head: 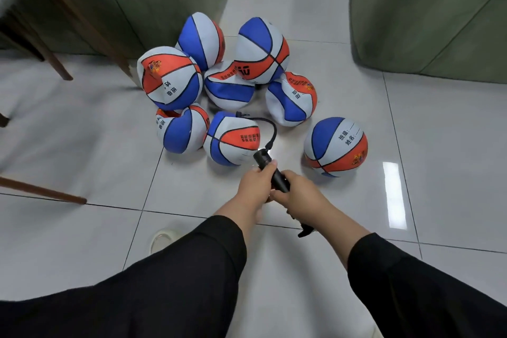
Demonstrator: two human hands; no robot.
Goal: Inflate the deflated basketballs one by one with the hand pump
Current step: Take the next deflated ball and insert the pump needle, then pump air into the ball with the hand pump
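A black hand pump (270, 170) lies between my hands, low over the floor. My left hand (256, 185) grips its barrel. My right hand (297, 195) is closed around the handle end, whose black tip (306, 230) shows below my wrist. A black hose (267, 129) curves from the pump to the top of a dented blue, white and orange basketball (231, 141) just beyond my hands. Several more caved-in balls of the same colours (230, 88) are heaped behind it. One round, full ball (336, 145) sits apart to the right.
Two large green fabric bags (430, 11) stand at the back left and back right. Wooden chair legs (55, 60) cross the left side. The floor is glossy white tile (411, 129). A pale slipper (162, 239) shows beside my left sleeve.
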